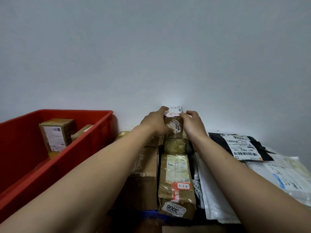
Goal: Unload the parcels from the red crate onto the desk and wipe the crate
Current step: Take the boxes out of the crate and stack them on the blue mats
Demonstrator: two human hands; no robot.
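The red crate [94, 132] stands at the left, against the wall. Inside it an upright brown box with a white label [57, 133] remains, with a second brown parcel [82, 131] leaning behind it. At the back of the desk, against the wall, a small brown cardboard box with white labels [175, 126] sits on top of other parcels. My left hand [155, 122] grips its left side and my right hand [193, 123] grips its right side, both arms stretched forward.
Brown taped boxes [175, 182] and a larger carton [146, 175] fill the desk's middle. White and grey mailer bags [212, 195] lie at the right, with a black bag bearing a white shipping label [242, 147] behind them. A grey wall rises behind everything.
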